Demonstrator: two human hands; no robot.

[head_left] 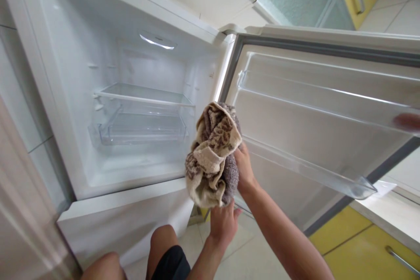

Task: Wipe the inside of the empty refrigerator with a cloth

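A bunched-up towel (213,157), beige and grey-brown with a dark pattern, is held in front of the open fridge (138,175). My right hand (244,168) grips it from the right side, with the fingers mostly hidden behind the cloth. Below, my left hand (225,223) holds the towel's lower end; its thumb shows and the other fingertips are covered. Inside the fridge are a glass shelf (144,93) and a clear drawer (144,131). The fridge door (295,140) stands wide to the right, with clear door racks (305,166) on it.
Yellow cabinets (370,245) and a white counter (403,214) lie beyond the door. A blurred reddish shape (407,121) shows at the right edge. The white lower front (124,223) of the fridge is near my knees (164,238). A tiled wall (29,96) stands at left.
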